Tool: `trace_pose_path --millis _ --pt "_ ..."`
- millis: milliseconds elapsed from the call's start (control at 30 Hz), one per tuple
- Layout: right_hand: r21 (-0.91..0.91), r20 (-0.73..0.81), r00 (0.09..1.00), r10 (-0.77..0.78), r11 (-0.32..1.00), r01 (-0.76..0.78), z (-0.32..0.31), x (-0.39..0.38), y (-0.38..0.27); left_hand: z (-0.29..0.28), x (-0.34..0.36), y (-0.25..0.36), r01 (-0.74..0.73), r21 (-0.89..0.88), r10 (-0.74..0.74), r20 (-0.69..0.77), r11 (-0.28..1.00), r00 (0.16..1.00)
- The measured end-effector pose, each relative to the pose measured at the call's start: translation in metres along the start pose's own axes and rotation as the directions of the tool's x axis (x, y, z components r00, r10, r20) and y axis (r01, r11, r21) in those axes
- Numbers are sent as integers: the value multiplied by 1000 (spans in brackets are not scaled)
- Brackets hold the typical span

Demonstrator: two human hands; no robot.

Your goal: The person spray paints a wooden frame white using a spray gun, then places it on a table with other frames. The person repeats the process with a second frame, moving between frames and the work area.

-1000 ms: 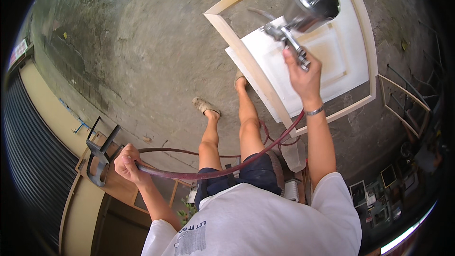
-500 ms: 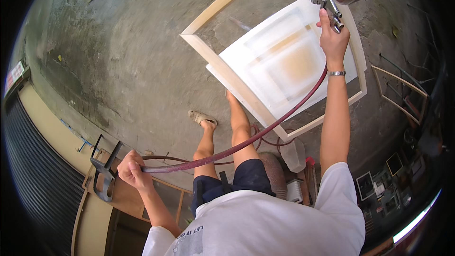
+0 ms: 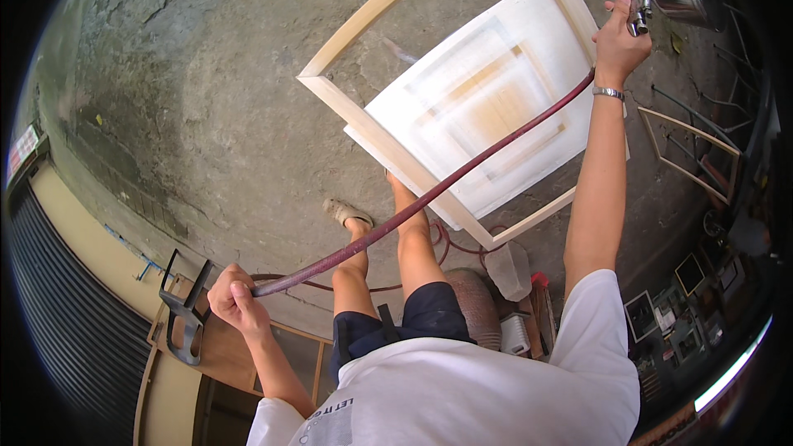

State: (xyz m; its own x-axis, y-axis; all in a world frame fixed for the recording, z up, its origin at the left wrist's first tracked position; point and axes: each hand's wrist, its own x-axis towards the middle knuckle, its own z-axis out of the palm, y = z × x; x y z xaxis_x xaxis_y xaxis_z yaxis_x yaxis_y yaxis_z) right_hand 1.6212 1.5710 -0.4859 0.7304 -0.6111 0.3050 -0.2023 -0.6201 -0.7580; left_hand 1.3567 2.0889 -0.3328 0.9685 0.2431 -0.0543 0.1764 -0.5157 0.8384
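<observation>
My right hand (image 3: 621,48), a metal watch at its wrist, is closed around a silver spray gun (image 3: 641,2) with a metal cup, out at the upper right. From that hand a dark red hose (image 3: 462,172) runs down across the view to my left hand (image 3: 237,296), which is wrapped round it at the lower left. Past my legs is a pale wooden frame (image 3: 388,134). A white board (image 3: 396,107) with yellowish-brown patches lies within and partly beneath it. The gun is beyond the frame's right side.
Grey concrete floor (image 3: 223,140) spreads to the left. A dark chair-like object (image 3: 183,314) stands by a wooden cabinet (image 3: 223,355) at lower left. Near my right leg are a stone block (image 3: 508,271) and a ribbed jar (image 3: 467,306). Another thin frame (image 3: 661,144) lies right.
My right hand has swung the spray gun right, from above the board's upper corner to beyond the frame, drawing the hose straighter. My left hand keeps its hold almost in place.
</observation>
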Motion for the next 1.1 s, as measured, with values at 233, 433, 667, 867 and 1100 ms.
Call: trace_pose_path --millis 233,433,667,867,1100 --pt "81 328 945 2 996 -31 -3 -85 -19 -21 8 -4 -27 -4 27 -70 1000 997" --pt "57 608 790 85 987 -151 -19 -176 -52 -48 3 -9 -22 -4 21 -125 1000 992" --pt "80 692 720 53 985 -150 -30 -244 -97 -72 -2 -31 -47 -91 34 -139 995 990" --pt "56 752 656 60 986 -155 -37 -291 -137 -98 -6 -51 -54 -85 43 -129 995 991" --pt "165 867 498 17 934 -318 -51 -332 -213 -138 -7 -77 -72 -216 35 -168 974 985"
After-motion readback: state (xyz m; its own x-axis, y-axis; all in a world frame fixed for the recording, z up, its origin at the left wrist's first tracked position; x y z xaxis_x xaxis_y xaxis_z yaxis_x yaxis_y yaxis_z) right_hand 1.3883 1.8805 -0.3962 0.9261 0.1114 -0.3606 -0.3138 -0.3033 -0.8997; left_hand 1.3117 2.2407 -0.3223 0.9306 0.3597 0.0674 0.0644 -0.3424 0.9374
